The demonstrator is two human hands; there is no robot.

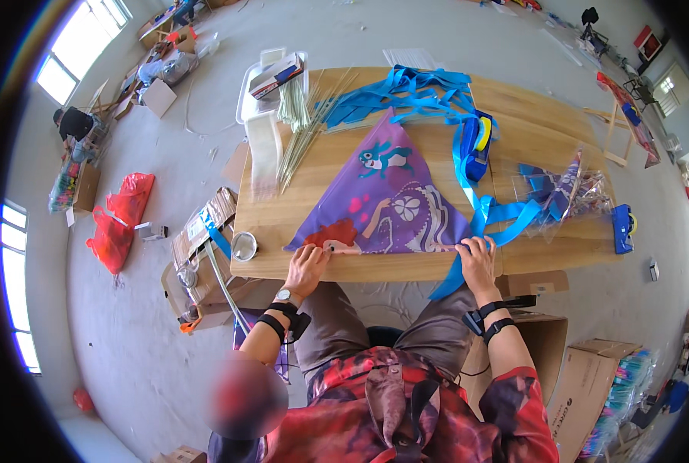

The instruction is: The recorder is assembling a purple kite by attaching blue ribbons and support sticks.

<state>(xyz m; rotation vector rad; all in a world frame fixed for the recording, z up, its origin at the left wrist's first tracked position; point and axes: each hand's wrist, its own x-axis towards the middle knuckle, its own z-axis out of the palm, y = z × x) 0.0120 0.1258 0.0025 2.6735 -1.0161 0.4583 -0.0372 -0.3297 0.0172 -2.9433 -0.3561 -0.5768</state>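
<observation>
A purple triangular kite sail (425,166) lies flat on the wooden table (360,267), its point away from me and its long edge along the near side. It is printed with a blue animal, red hair and white swirls. My left hand (307,268) pinches the near edge close to the left corner. At the right corner my right hand (478,266) has its fingers closed on the same edge. Blue ribbon (506,214) runs beside that corner, and one end hangs below the table edge. What lies under my fingertips is hidden.
Thin pale sticks (294,158) lie at the far left, next to a white tray (246,99). A blue tape dispenser (479,147) stands right of the sail. Plastic-wrapped pieces (568,193) and another dispenser (624,229) lie farther right. A round clear container (244,246) sits near the left corner.
</observation>
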